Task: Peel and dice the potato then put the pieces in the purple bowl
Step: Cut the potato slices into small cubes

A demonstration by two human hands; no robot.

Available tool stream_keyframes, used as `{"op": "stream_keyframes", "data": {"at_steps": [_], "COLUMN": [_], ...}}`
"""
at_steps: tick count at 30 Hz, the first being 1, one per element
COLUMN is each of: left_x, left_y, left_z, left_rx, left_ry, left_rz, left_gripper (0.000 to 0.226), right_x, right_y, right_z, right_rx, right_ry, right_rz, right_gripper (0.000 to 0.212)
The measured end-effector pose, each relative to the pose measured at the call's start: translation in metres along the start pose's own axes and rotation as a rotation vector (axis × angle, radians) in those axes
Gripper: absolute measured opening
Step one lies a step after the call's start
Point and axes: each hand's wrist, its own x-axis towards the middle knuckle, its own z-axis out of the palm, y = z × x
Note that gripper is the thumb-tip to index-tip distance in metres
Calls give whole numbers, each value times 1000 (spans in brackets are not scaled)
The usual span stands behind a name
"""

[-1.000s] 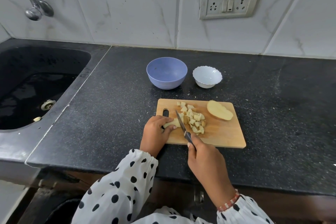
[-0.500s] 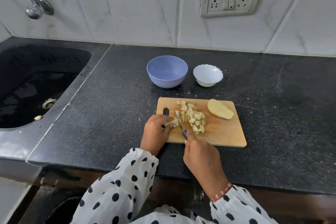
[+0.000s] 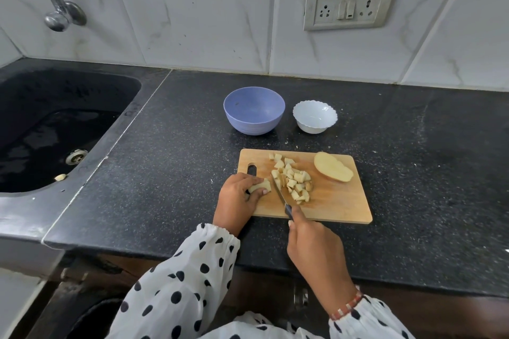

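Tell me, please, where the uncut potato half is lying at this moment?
In the head view, the potato half lies at the far right corner of the cutting board, right of the diced pieces and nearer than the white bowl.

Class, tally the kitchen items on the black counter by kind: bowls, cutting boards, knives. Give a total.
Bowls: 2, purple bowl and white bowl
Cutting boards: 1, board
Knives: 1, knife, held by the right hand
Total: 4

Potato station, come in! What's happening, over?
Left hand pinning potato strip; right hand gripping knife. Diced pile and uncut half on board. Purple bowl empty, unobstructed.
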Motion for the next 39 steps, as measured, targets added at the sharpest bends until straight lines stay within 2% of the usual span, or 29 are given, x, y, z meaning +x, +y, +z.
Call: {"op": "stream_keyframes", "data": {"at_steps": [7,16,28,39], "left_x": [0,1,1,-4], "left_y": [0,0,0,-3], "left_z": [-1,0,-1,-1], "left_rx": [-23,-30,-51,1], "left_ry": [14,13,20,-13], "left_rz": [-47,-48,-48,38], "left_gripper": [26,23,22,26], "right_x": [1,4,3,0], "right_y": [-8,-13,-11,-6], "right_z": [-8,0,6,5], "right_rx": [189,48,-22,2], "right_ry": [52,-23,-69,7], "right_rz": [16,-13,-30,5], "right_gripper": [44,47,48,45]}}
